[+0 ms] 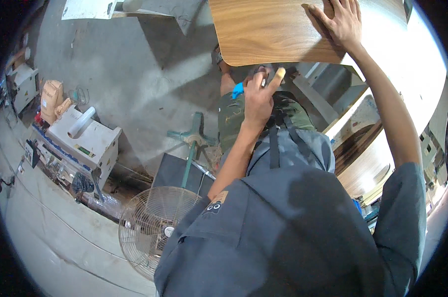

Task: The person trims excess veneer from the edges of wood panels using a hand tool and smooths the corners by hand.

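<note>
A wood-grain board [263, 32] with a rounded corner fills the top of the view. My right hand [343, 24] lies on its upper face, palm down with fingers spread. Just below the board's near edge, my left hand [258, 101] is closed, its thumb raised with a pale yellow tip. Something small, dark and silvery shows between its thumb and fingers, its kind unclear. A bright blue piece [237, 90] pokes out on that hand's left side; whether it belongs to the held thing I cannot tell.
A wire-caged fan [167, 230] with a green stand [193, 134] is at lower left. Further left stands a white machine [82, 133] bearing a white roll [81, 122] and a brown paper sack [51, 99]. More wood-grain pieces [367, 171] rest at my right.
</note>
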Demonstrator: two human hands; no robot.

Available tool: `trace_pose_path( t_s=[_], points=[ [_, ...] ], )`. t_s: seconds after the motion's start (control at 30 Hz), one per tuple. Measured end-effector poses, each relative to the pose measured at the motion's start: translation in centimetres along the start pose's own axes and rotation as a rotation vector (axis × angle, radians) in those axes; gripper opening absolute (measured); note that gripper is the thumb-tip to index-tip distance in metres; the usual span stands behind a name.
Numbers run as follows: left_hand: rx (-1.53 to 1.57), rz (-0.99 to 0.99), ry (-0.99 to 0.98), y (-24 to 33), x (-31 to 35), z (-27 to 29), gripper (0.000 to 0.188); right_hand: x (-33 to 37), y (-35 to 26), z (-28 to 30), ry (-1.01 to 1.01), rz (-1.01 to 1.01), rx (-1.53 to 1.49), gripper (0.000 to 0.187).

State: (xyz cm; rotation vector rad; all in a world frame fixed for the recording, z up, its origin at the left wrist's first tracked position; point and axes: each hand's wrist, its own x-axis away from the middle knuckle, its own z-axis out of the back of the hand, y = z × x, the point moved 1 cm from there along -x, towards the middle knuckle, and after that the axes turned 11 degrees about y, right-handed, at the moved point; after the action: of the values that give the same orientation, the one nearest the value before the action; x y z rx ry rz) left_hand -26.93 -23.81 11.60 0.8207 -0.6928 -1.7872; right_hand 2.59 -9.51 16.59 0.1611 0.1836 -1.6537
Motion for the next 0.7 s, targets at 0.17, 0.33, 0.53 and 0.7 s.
trace_pose_path(
  t_s=[0.17,0.33,0.53,0.7],
  points=[
    [0.291,0.374,0.615,-2.9,0.4,2.5,0.019,-0.2,0.4,0.6,0.021,0.008,0.004,0.093],
    [-0.027,0.166,0.225,-7.0,-3.0,6.1,0.02,-0.5,0.1,0.4,-0.05,-0.025,-0.002,0.098],
    [-0.13,-0.13,0.069,-7.8,-6.6,8.4,0.021,0.6,1.2,-2.4,0.154,0.05,-0.041,0.087],
    [0.01,-0.153,0.032,-9.0,-9.4,8.4,0.019,0.3,1.2,-0.7,0.049,-0.006,-0.052,0.088]
  ],
)
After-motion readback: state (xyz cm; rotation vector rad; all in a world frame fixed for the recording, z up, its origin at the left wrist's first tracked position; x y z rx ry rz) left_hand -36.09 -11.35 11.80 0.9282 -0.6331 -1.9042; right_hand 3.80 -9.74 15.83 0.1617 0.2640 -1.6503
